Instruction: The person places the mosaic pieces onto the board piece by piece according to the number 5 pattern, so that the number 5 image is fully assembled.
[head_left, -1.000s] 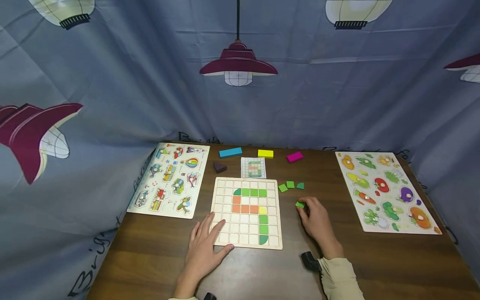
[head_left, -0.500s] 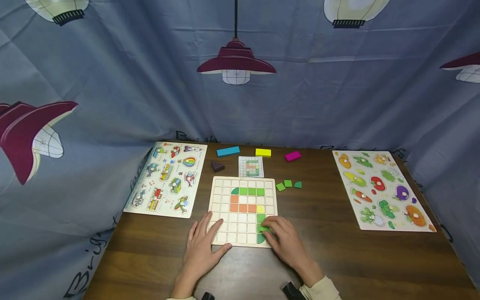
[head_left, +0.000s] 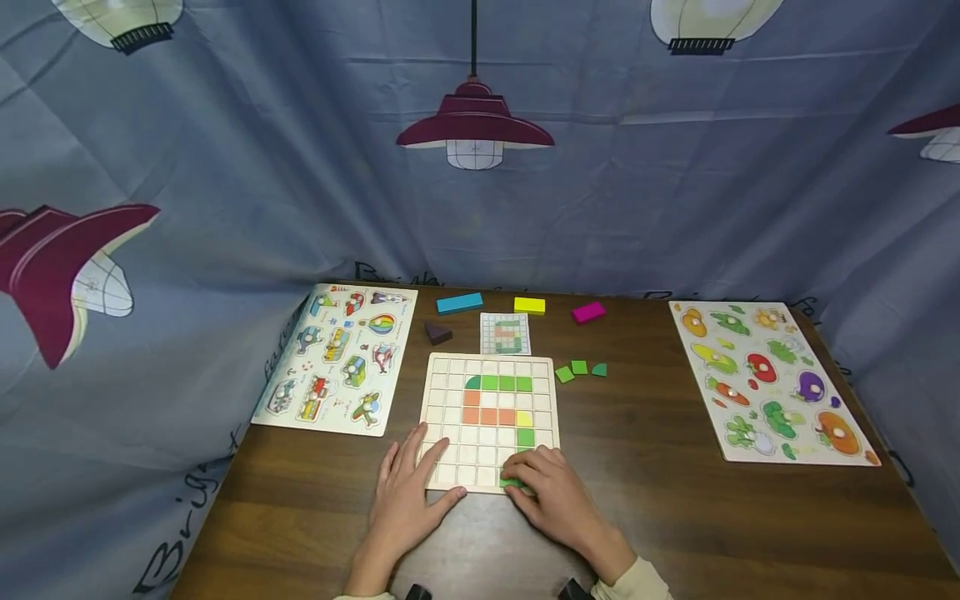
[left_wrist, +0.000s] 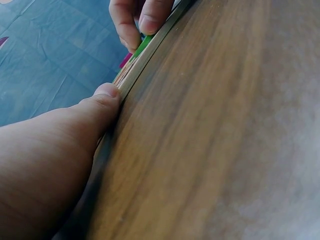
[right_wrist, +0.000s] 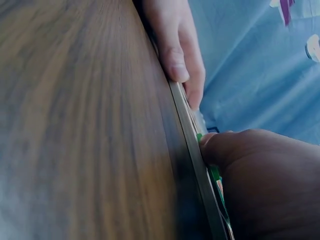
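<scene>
A pale wooden grid board (head_left: 450,392) lies in the middle of the table, partly filled with green, orange and yellow tiles. My right hand (head_left: 551,492) is at the board's near right corner, its fingers pinching a small green tile (head_left: 512,482) against the bottom row. In the left wrist view those fingertips (left_wrist: 150,20) press the green tile (left_wrist: 143,44) at the board's edge (left_wrist: 150,55). My left hand (head_left: 408,487) lies flat on the board's near left corner, thumb (left_wrist: 102,102) against its edge. Three loose green tiles (head_left: 579,369) lie right of the board.
A pattern card (head_left: 505,333) lies behind the board, with blue (head_left: 460,303), yellow (head_left: 529,306), magenta (head_left: 588,312) and dark triangular (head_left: 438,333) blocks near it. A vehicle peg puzzle (head_left: 337,358) lies at left, a vegetable peg puzzle (head_left: 765,379) at right. Printed cloth walls surround the table.
My right hand carried a green tile from the table right of the board onto the board, then down to the bottom row. The left hand stayed put.
</scene>
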